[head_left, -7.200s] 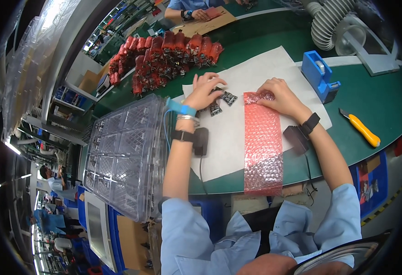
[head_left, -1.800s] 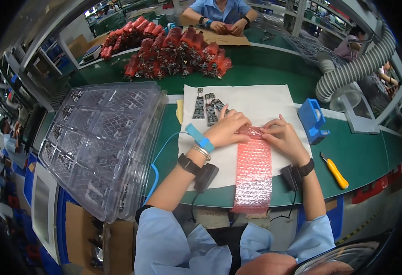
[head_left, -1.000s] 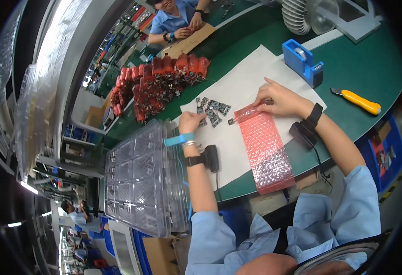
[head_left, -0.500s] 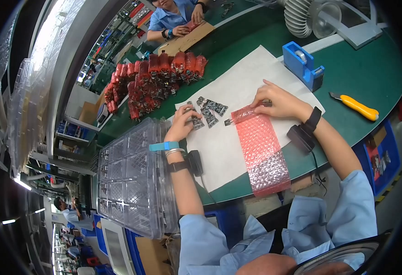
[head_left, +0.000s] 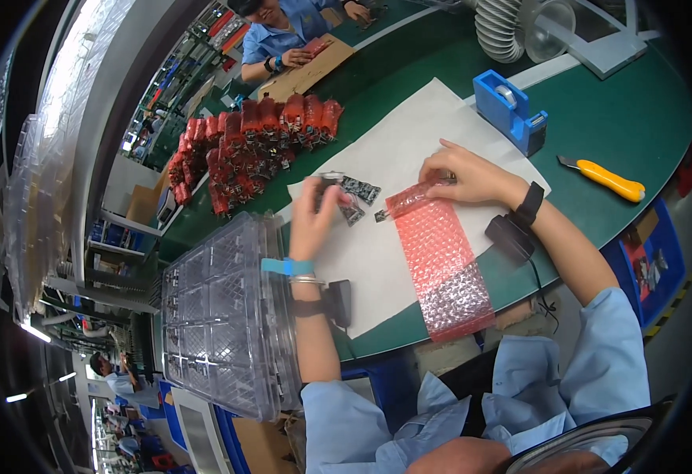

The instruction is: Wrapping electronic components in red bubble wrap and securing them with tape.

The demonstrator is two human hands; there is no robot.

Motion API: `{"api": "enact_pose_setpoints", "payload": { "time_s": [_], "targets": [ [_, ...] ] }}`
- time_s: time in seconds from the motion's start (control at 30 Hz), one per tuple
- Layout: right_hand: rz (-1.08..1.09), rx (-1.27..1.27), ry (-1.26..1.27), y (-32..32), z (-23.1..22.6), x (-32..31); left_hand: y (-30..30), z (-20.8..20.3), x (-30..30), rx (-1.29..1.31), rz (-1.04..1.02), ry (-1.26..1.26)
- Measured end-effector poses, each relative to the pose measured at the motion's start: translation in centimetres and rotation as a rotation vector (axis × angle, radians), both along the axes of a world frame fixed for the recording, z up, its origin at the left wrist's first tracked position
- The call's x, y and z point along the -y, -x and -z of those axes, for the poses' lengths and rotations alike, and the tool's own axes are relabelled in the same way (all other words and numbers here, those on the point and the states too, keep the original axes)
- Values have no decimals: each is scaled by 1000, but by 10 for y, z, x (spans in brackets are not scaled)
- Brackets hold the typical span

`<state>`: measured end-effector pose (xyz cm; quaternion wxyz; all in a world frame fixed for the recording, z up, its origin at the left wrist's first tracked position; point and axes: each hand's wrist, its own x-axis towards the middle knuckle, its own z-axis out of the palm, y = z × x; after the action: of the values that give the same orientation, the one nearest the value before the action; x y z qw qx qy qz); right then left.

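My right hand (head_left: 472, 175) pinches the rolled far end of a strip of red bubble wrap (head_left: 439, 249), its fingers closed on the roll. A dark small connector (head_left: 381, 215) pokes out of the roll's left end. The strip runs toward me and hangs over the table's near edge. My left hand (head_left: 311, 220) is smeared by motion left of the wrap, thumb and fingers around a blurred grey circuit board (head_left: 331, 175). Other small patterned circuit boards (head_left: 361, 189) lie on the white paper sheet (head_left: 417, 130) beside that hand.
Red wrapped bundles (head_left: 259, 150) are heaped at the far left. Clear plastic trays (head_left: 211, 316) are stacked at the near left. A blue tape dispenser (head_left: 511, 110) and a yellow utility knife (head_left: 610, 180) lie right. Across the table, a co-worker's hand (head_left: 297, 58) rests over cardboard (head_left: 306, 77).
My left hand has come up off the paper with a circuit board and is blurred. My right hand still holds the wrap's rolled end. One of the co-worker's hands has moved right.
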<state>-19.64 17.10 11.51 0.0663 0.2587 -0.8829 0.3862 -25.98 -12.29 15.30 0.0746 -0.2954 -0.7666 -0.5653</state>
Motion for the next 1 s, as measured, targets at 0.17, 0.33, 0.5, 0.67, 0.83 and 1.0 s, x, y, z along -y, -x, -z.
{"api": "enact_pose_setpoints", "payload": {
  "time_s": [0.17,0.33,0.5,0.67,0.83,1.0],
  "targets": [
    [8,9,39,1,1,2,-17,6,-47,-264,90,516],
    [19,-65,35,3,10,1,-27,20,-75,-413,82,653],
    [29,-77,88,2,11,-2,-45,16,-90,-422,72,860],
    [4,-84,87,6,5,1,-38,38,-89,-503,33,849],
    [5,-61,94,4,2,1,-34,45,-89,-470,33,889],
    [-18,-94,74,4,6,-2,-46,44,-90,-404,40,770]
  ]
}}
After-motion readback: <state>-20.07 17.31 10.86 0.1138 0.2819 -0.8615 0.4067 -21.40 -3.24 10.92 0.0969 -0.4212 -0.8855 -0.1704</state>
